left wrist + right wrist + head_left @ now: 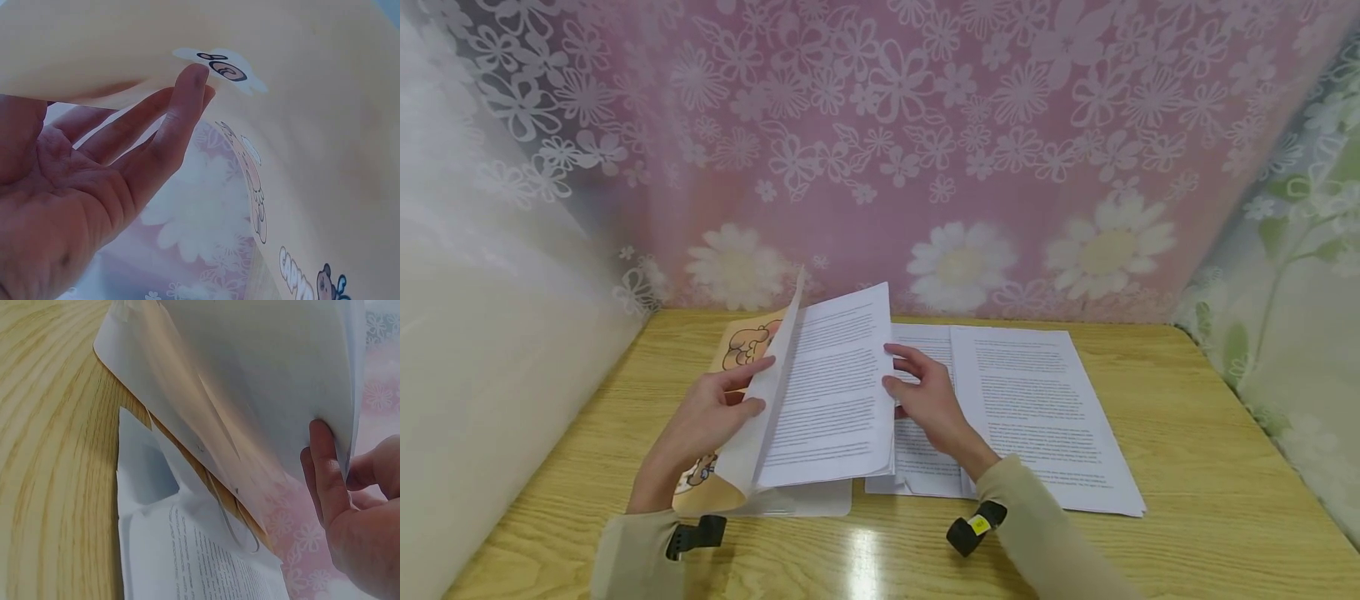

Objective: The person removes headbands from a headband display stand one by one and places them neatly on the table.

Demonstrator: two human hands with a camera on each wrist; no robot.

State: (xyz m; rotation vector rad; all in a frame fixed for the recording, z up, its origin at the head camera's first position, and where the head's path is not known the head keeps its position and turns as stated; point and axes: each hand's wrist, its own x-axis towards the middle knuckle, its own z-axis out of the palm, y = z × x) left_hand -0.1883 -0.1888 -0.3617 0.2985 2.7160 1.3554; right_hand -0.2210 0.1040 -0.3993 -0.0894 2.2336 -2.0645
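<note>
Head view shows us the right hand (936, 404) pinching the right edge of a sheaf of printed sheets (835, 392) between thumb and fingers; from the right wrist we see two fingertips against its back. Our left hand (703, 417) holds a peach folder cover (325, 125), raised and curved, its thumb and index finger on the pale side. By the left wrist camera, other fingers reach across the printed side, one tip touching a cloud-shaped drawing. Thus the sheaf tilts up between both sets of fingers. Just behind the right fingers lie loose pages (925, 454), and beyond them, farther right, another stack (1037, 417). Below all the fingers we see a wooden table (1210, 450); past them, a flowered curtain (880, 167).
</note>
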